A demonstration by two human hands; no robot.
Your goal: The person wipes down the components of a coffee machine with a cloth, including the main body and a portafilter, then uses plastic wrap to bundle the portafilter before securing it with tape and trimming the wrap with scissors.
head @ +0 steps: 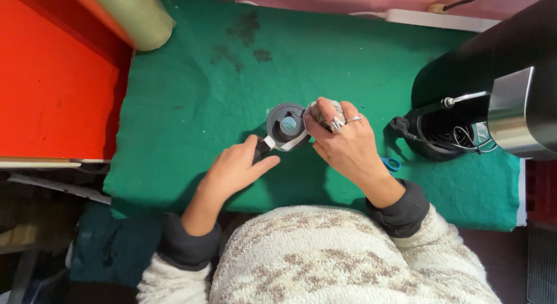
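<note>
A small grey round pot with a dark rim and a pale bluish bottom sits tilted on the green felt table cover. My left hand grips its black handle from the near left. My right hand, with rings on two fingers, presses a crumpled grey-white cloth against the pot's right side.
A black and steel machine with cables stands at the right. Blue scissor handles peek out beside my right wrist. A pale green roll lies at the back left, next to a red surface. A white power strip runs along the back.
</note>
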